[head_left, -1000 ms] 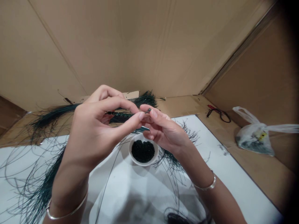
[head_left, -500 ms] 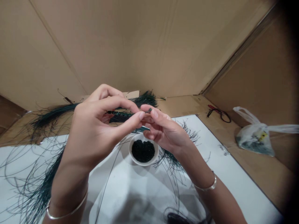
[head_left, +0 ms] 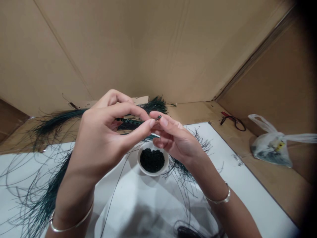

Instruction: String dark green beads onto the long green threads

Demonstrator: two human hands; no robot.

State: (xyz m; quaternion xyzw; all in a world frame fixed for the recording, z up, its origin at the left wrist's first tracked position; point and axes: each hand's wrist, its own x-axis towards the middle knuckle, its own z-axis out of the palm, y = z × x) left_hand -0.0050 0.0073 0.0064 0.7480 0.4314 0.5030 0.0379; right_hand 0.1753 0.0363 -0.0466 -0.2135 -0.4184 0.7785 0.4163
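**Loose fibres:** long, hair-thin, dark green strands [head_left: 53, 185] sweep in soft curves across a white sheet [head_left: 138, 198], thick at the far left and fraying into wiry loops.

**Left hand:** the left hand [head_left: 104, 135], a smooth metal bangle [head_left: 71, 228] at its wrist, reaches in from the lower left. Its thumb and forefinger [head_left: 148, 123] almost meet, closed on the strand near the right hand.

**Strand in work:** the beaded strand [head_left: 130, 121] lies across the gap between the hands, above the bowl. A short speckled run of dark beads is on it; how many is too small to tell. Most of the visible fibres carry no beads.

**Bowl:** a small white ceramic bowl [head_left: 153, 174] sits on the sheet below the hands, with a heap of small dark green beads [head_left: 152, 160] filling its base.

**Right hand:** the right hand [head_left: 175, 138] wears a thin bangle [head_left: 219, 200]. Its thumb and forefinger [head_left: 163, 121] are pressed together on the strand's slim tip, while the other fingers curl loosely beneath.

**Far right:** a dark cord with a red end [head_left: 232, 120] and a knotted, translucent plastic bag [head_left: 271, 150] lie on cardboard [head_left: 272, 188].
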